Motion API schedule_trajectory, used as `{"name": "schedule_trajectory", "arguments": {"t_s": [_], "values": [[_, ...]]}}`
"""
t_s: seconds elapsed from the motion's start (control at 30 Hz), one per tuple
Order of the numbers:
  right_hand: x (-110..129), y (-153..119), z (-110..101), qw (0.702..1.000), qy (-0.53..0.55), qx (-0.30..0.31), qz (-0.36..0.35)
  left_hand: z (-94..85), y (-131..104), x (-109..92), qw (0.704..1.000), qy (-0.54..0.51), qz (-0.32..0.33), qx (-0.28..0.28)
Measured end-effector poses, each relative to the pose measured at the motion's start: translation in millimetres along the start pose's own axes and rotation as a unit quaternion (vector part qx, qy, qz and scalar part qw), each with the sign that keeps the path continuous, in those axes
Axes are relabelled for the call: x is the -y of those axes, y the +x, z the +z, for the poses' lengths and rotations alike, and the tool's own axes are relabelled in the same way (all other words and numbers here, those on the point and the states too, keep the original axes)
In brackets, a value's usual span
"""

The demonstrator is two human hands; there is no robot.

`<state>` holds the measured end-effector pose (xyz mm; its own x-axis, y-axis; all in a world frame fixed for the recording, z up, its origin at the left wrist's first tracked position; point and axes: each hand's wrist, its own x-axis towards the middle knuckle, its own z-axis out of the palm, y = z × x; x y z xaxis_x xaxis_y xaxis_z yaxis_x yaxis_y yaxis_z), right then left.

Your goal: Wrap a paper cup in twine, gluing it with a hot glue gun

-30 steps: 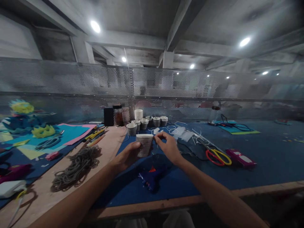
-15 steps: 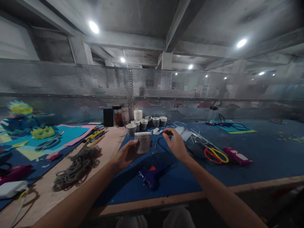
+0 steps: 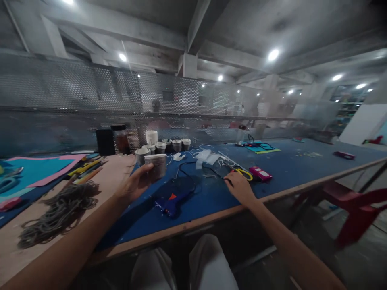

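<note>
My left hand [image 3: 137, 181] is closed round a small paper cup [image 3: 157, 166] with a white rim and a grey, cord-like covering, held upright above the table. My right hand [image 3: 240, 187] lies at the scissors [image 3: 245, 174], its fingers curled over the red handle; the yellow handle shows beyond the knuckles. The hand partly hides the scissors. Between the hands, nearer me, a blue glue gun [image 3: 169, 204] with an orange trigger lies on its side. Several similar grey-covered cups [image 3: 177, 145] stand behind the held cup, beside a white cup stack [image 3: 151, 136].
A heap of grey cord [image 3: 65, 207] lies at left, near pens [image 3: 86, 167] and coloured sheets [image 3: 51, 169]. White scraps [image 3: 207, 158] and cables lie mid-table. A magenta box-like object [image 3: 260, 174] sits right of the scissors. A red chair [image 3: 347, 205] stands at right. A perforated screen [image 3: 172, 98] runs behind.
The view has turned right and tilted down. My right hand has gone from beside the cup to the scissors on the right. My left hand still holds the cup.
</note>
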<state>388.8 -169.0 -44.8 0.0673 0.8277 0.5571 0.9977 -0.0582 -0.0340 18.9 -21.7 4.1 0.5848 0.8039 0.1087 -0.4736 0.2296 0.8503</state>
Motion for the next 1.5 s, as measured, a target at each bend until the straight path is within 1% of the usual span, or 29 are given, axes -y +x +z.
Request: {"name": "schedule_trajectory", "arguments": {"t_s": [0.07, 0.17, 0.23, 0.3, 0.4, 0.57, 0.63, 0.73, 0.83, 0.9, 1.07, 1.13, 1.23, 1.33, 1.4, 1.43, 1.47, 1.5], "values": [[-4.8, -1.5, -3.9, 0.999, -0.027, 0.004, 0.029, 0.5, -0.1, 0.2, 1.000, 0.008, 0.005, -0.002], [-21.2, 6.5, -11.1, 0.992, -0.082, 0.016, 0.097, -0.8, 1.2, 1.0, 0.999, 0.028, 0.023, -0.019], [-34.4, 13.8, -14.3, 0.983, -0.113, 0.051, 0.133, -2.1, 2.3, 1.6, 0.998, 0.037, 0.033, -0.025], [-44.4, 20.3, -15.2, 0.974, -0.132, 0.099, 0.154, -2.7, 2.5, 1.9, 0.999, 0.033, 0.031, -0.023], [-50.2, 28.8, -14.7, 0.960, -0.148, 0.171, 0.167, -1.3, 1.1, 1.7, 0.999, 0.031, 0.023, -0.013], [-50.6, 42.5, -19.4, 0.934, -0.148, 0.275, 0.175, 0.1, -0.4, 1.0, 0.998, 0.054, 0.025, -0.014], [-52.6, 44.7, -25.1, 0.926, -0.141, 0.301, 0.178, -1.3, 0.3, 1.0, 0.998, 0.056, 0.028, -0.019], [-56.2, 40.9, -35.5, 0.922, -0.132, 0.314, 0.183, -3.5, 1.3, 0.9, 0.997, 0.063, 0.033, -0.020], [-57.0, 33.3, -43.4, 0.926, -0.127, 0.303, 0.187, -3.0, 1.0, 1.0, 0.996, 0.076, 0.033, -0.013], [-55.4, 30.7, -45.7, 0.932, -0.122, 0.286, 0.186, -1.6, 0.6, 1.2, 0.996, 0.081, 0.034, -0.018], [-48.4, 34.4, -50.5, 0.949, -0.107, 0.230, 0.187, 0.9, 1.0, 1.3, 0.996, 0.078, 0.037, -0.034], [-46.0, 33.5, -56.3, 0.955, -0.103, 0.202, 0.189, 0.8, 1.3, 1.1, 0.995, 0.081, 0.046, -0.033], [-42.8, 25.0, -68.8, 0.964, -0.098, 0.153, 0.193, 1.7, -0.3, 0.9, 0.994, 0.092, 0.056, -0.034], [-40.3, 14.3, -77.9, 0.967, -0.084, 0.119, 0.208, 4.6, -4.0, 1.3, 0.993, 0.106, 0.051, -0.012], [-37.3, 11.3, -77.2, 0.968, -0.069, 0.104, 0.216, 6.3, -5.3, 2.0, 0.992, 0.114, 0.049, -0.008], [-34.1, 11.7, -74.3, 0.971, -0.046, 0.094, 0.213, 6.6, -5.2, 2.4, 0.992, 0.119, 0.049, -0.009], [-29.1, 13.5, -70.0, 0.978, 0.025, 0.067, 0.197, 6.6, -4.6, 2.9, 0.991, 0.122, 0.051, -0.012], [-21.9, 16.6, -64.6, 0.979, 0.111, 0.052, 0.162, 6.2, -3.6, 3.3, 0.990, 0.126, 0.054, -0.010]]}}
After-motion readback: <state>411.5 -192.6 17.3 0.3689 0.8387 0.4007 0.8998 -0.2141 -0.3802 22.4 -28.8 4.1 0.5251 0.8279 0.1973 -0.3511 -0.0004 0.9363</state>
